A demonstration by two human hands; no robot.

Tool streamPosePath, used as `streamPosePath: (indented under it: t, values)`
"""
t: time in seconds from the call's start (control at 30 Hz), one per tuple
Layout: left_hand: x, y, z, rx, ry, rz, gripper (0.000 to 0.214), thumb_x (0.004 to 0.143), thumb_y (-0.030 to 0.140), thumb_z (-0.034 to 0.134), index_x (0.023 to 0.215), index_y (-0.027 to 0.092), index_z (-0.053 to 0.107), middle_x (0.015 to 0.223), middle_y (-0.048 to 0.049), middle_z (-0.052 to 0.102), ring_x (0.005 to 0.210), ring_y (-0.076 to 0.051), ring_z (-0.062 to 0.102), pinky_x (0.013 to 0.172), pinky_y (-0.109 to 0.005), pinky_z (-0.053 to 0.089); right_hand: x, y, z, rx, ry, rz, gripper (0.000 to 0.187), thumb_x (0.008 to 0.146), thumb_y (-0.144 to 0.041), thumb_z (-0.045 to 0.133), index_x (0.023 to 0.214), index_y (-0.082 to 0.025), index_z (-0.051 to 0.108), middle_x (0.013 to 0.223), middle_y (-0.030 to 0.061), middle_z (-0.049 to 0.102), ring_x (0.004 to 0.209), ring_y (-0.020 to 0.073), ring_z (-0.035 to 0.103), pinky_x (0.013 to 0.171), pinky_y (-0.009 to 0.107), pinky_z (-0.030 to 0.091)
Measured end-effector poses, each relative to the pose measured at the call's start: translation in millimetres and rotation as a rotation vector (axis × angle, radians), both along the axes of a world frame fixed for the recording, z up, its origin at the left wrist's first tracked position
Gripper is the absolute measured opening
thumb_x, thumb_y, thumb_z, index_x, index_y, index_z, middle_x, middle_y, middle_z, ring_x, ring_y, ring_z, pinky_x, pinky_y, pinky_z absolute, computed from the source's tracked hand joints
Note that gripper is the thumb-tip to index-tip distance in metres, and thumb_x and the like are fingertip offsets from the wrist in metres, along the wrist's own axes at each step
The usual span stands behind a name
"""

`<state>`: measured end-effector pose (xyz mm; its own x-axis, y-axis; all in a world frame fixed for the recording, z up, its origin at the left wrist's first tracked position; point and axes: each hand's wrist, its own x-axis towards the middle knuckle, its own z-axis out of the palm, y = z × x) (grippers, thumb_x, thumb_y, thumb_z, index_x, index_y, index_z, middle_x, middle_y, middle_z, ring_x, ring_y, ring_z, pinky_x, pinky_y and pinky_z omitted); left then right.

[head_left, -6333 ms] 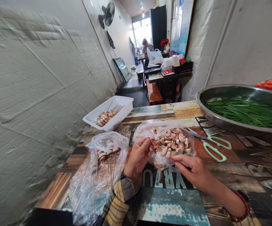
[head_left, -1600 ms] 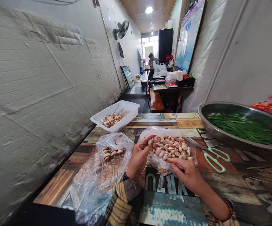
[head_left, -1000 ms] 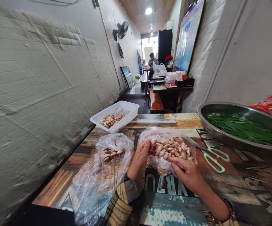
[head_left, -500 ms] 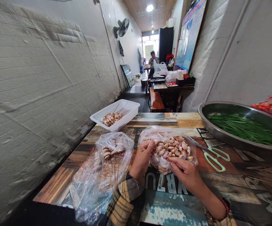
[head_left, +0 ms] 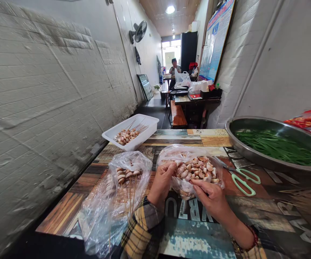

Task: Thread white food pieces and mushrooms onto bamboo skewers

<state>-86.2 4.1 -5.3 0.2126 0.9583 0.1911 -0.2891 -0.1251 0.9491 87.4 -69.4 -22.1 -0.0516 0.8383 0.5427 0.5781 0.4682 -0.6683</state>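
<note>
An opened clear plastic bag (head_left: 168, 153) holds a heap of unpeeled garlic cloves (head_left: 198, 167). My left hand (head_left: 164, 180) is at the heap's left edge, thumb and fingers pinched together; whatever they hold is hidden. At the near edge of the cloves is my right hand (head_left: 210, 196), its thumb and forefinger closed, and what is between them is too small to make out. Left of my hands lies another plastic bag (head_left: 96, 216), with garlic cloves threaded on thin wooden skewers (head_left: 130, 194) on it.
A white plastic tray (head_left: 151, 126) of skewered cloves stands at the back left. Green-handled scissors (head_left: 243, 185) lie right of the garlic. Beyond them are a steel basin (head_left: 233, 144) of long green leaves and loose skewers (head_left: 306, 196). A person (head_left: 175, 66) sits far back.
Both hands keep almost the same pose over the garlic. The whole view has shifted very slightly; nothing has visibly been picked up or let go.
</note>
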Motion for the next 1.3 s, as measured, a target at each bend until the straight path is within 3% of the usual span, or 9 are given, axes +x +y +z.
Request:
streamPosePath:
  t: [0.27, 0.5, 0.67, 0.97, 1.1, 1.3]
  values:
    - [2, -3, 4.6, -0.047, -0.027, 0.006, 0.047, 0.078, 0.058, 0.062, 0.059, 0.017, 0.052, 0.061, 0.0020, 0.045, 0.061, -0.011, 0.038, 0.059, -0.025, 0.032, -2, -2, 5.4, -0.078, 0.017, 0.017, 0.027, 0.092, -0.031, 0.051, 0.096, -0.021, 0.075, 0.093, 0.0067, 0.079, 0.084, 0.0237, 0.075, 0.076, 0.034, 0.062]
    - [1, -3, 0.3, -0.041, 0.046, 0.061, 0.045, 0.080, 0.058, 0.058, 0.061, 0.017, 0.053, 0.060, 0.0021, 0.045, 0.061, -0.012, 0.038, 0.060, -0.026, 0.031, -5, -3, 0.0, 0.030, -0.069, 0.016, 0.025, 0.093, -0.028, 0.050, 0.098, -0.021, 0.073, 0.093, 0.0063, 0.079, 0.084, 0.0230, 0.075, 0.074, 0.033, 0.061]
    - [4, -4, -0.4, -0.072, -0.024, 0.059, 0.040, 0.082, 0.050, 0.059, 0.061, 0.017, 0.051, 0.061, 0.0027, 0.044, 0.061, -0.011, 0.037, 0.060, -0.025, 0.031, -5, -4, -3.6, 0.075, -0.112, 0.007, 0.026, 0.096, -0.026, 0.048, 0.102, -0.020, 0.073, 0.098, 0.0068, 0.078, 0.088, 0.0216, 0.075, 0.077, 0.032, 0.061]
    - [8, -5, 0.0, -0.074, -0.057, 0.053, 0.034, 0.082, 0.051, 0.060, 0.066, 0.021, 0.059, 0.067, -0.0003, 0.051, 0.066, -0.015, 0.044, 0.066, -0.028, 0.040, -6, -3, -4.9, 0.092, -0.075, -0.047, 0.028, 0.094, -0.027, 0.049, 0.101, -0.021, 0.075, 0.095, 0.0076, 0.079, 0.086, 0.0222, 0.075, 0.077, 0.034, 0.063]
    - [11, -6, 4.0, -0.111, -0.134, -0.007, 0.030, 0.081, 0.050, 0.061, 0.071, 0.021, 0.063, 0.070, -0.0011, 0.055, 0.068, -0.016, 0.046, 0.068, -0.029, 0.042, -7, -3, 0.4, 0.090, -0.055, -0.039, 0.028, 0.093, -0.025, 0.049, 0.100, -0.020, 0.075, 0.094, 0.0083, 0.079, 0.085, 0.0223, 0.075, 0.076, 0.034, 0.062]
    - [18, -7, 12.2, -0.114, -0.232, -0.109, 0.032, 0.083, 0.043, 0.063, 0.063, 0.019, 0.054, 0.065, 0.0012, 0.046, 0.064, -0.013, 0.042, 0.063, -0.027, 0.042, -9, -1, 12.9, 0.038, 0.002, -0.001, 0.027, 0.091, -0.022, 0.049, 0.100, -0.021, 0.075, 0.094, 0.0064, 0.079, 0.088, 0.0202, 0.075, 0.077, 0.030, 0.060]
